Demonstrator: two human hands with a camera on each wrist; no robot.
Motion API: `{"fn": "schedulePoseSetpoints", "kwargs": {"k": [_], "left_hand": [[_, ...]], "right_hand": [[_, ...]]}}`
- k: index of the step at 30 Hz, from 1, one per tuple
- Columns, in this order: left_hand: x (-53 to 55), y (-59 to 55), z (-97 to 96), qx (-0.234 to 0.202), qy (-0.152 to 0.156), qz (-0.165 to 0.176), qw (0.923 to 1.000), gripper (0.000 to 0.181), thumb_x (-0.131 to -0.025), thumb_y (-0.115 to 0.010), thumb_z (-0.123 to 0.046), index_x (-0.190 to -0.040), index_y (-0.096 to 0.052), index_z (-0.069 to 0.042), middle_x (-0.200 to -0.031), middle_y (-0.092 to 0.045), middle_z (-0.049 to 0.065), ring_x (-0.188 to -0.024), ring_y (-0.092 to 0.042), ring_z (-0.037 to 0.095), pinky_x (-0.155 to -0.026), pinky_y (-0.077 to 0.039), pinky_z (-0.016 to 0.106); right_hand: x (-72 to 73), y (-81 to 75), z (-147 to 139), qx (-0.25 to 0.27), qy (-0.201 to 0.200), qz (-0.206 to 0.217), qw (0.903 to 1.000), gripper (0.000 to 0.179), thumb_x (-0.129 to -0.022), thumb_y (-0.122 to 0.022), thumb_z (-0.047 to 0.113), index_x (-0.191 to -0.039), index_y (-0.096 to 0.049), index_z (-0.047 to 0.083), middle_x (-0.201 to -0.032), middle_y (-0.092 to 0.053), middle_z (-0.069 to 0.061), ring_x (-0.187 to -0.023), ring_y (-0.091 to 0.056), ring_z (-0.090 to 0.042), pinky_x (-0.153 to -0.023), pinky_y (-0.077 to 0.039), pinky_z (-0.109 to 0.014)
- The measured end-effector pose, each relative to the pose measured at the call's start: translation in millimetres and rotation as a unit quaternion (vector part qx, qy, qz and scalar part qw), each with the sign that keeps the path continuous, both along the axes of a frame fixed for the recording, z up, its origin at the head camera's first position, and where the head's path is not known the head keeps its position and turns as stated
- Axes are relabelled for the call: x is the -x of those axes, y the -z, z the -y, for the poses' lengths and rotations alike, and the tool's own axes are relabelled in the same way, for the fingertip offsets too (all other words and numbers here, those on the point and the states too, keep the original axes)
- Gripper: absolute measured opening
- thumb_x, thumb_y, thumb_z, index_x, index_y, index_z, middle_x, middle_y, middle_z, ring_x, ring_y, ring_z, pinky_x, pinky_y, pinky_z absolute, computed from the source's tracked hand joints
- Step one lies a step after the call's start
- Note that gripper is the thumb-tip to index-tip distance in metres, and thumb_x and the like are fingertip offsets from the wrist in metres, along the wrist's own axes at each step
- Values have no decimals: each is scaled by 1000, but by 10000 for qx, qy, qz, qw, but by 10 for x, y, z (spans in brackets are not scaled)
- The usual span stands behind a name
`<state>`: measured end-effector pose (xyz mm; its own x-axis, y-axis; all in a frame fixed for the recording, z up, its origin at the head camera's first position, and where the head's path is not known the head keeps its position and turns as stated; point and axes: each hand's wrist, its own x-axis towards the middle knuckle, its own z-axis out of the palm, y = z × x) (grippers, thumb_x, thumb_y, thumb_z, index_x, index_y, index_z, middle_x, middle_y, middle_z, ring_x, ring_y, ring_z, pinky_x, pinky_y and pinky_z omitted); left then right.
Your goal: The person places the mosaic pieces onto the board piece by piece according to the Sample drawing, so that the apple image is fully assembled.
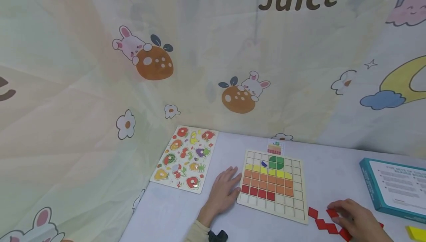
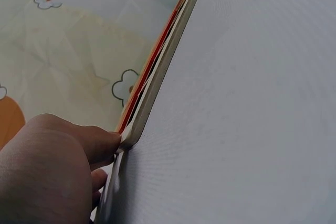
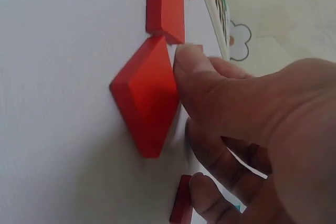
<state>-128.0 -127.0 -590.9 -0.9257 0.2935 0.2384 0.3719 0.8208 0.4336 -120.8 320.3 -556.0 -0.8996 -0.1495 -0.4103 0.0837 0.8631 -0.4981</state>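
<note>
My left hand (image 1: pixel 222 190) lies beside the left edge of a gridded wooden board (image 1: pixel 289 212), fingers extended, thumb at the board's edge; the left wrist view shows this thumb (image 2: pixel 100 142) up close. On the grid sit a green shape (image 1: pixel 276 162), a small blue piece (image 1: pixel 264 163), a yellow row (image 1: pixel 269 171), orange rows (image 1: pixel 267 183) and several red squares (image 1: pixel 257 192). Right of the board, my right hand (image 1: pixel 357 218) pinches a red square tile (image 1: pixel 331 213) between thumb and index finger. Loose red tiles (image 1: pixel 320 224) lie around it, one (image 3: pixel 149 95) right below the thumb.
A fruit puzzle board (image 1: pixel 181 157) lies at the left. Behind the gridded board is a small picture card (image 1: pixel 275 147). A teal box (image 1: pixel 396 190) stands at the right, with a yellow piece (image 1: pixel 416 233) in front. Printed cloth (image 1: pixel 199 50) hangs behind the table.
</note>
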Motion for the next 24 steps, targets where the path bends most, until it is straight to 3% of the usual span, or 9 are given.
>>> {"fn": "schedulePoseSetpoints", "kwargs": {"k": [5,10,14,17,24], "left_hand": [[0,-3,4,-1,15,-63,10000,50,-103,-63,-30,-152,-60,-18,-167,-47,2,-158,-39,26,-128,-37,51],[8,4,3,-58,19,-22,10000,50,-103,-63,-30,-152,-60,-17,-167,-46,2,-158,-38,25,-128,-37,51],[16,27,12,-102,34,-12,9999,50,-104,-62,-29,-152,-60,-17,-167,-46,3,-158,-39,26,-128,-36,52],[18,28,15,-128,63,33,9999,50,-104,-61,-30,-152,-59,-17,-167,-46,3,-158,-39,27,-128,-36,53],[10,-25,11,-98,46,41,9999,50,-103,-61,-30,-151,-60,-18,-167,-47,3,-157,-40,27,-128,-36,52]], "right_hand": [[21,26,-13,-203,183,93,9996,66,-73,-95,43,-119,-68,3,-115,-69,-11,-95,-64,-20,-88,-66,-52],[15,39,55,-243,270,-75,9993,81,-71,-96,49,-125,-63,-1,-114,-68,-11,-94,-61,-19,-86,-67,-51],[-14,29,162,-123,392,-355,9985,81,-73,-96,45,-127,-59,-2,-100,-66,-5,-84,-59,-16,-75,-67,-37],[-52,26,239,-104,435,-680,9967,72,-76,-95,41,-126,-61,2,-88,-63,1,-76,-56,-14,-64,-59,-23],[-115,5,425,28,792,-1288,9885,68,-81,-92,44,-130,-71,3,-84,-71,3,-74,-58,-12,-56,-52,-15]]}}
